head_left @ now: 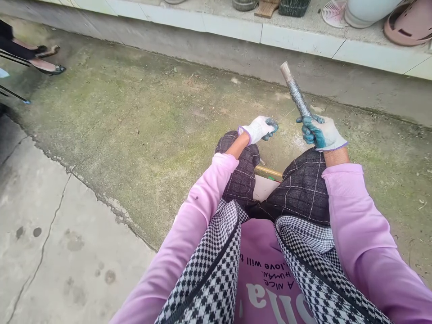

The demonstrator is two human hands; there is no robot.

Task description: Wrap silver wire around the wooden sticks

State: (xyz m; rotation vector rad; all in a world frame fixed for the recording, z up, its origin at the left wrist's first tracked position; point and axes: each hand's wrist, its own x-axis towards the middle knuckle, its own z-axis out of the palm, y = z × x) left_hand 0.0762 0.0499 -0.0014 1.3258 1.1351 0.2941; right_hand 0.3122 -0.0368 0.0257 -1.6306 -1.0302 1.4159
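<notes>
My right hand (pixel 320 132), in a white glove with a teal palm, is wrapped round the lower part of a stick wound with wire (pixel 299 95). The stick tilts up and to the left, and its bare pale end shows above the silvery windings. My left hand (pixel 262 128), gloved the same way, is closed in a pinch above my left knee. A very fine strand of wire (pixel 290 112) runs between the windings and my left fingers; the end inside the fingers is hidden. The two hands are a short way apart.
Between my knees, low down, are a yellow bar (pixel 268 171) and a pale surface. A tiled ledge (pixel 232 29) ahead bears pots, a pink clog (pixel 410 22) and a wood block (pixel 267 7). Another person's feet (pixel 50 66) show at far left. The concrete floor (pixel 135 126) is mossy.
</notes>
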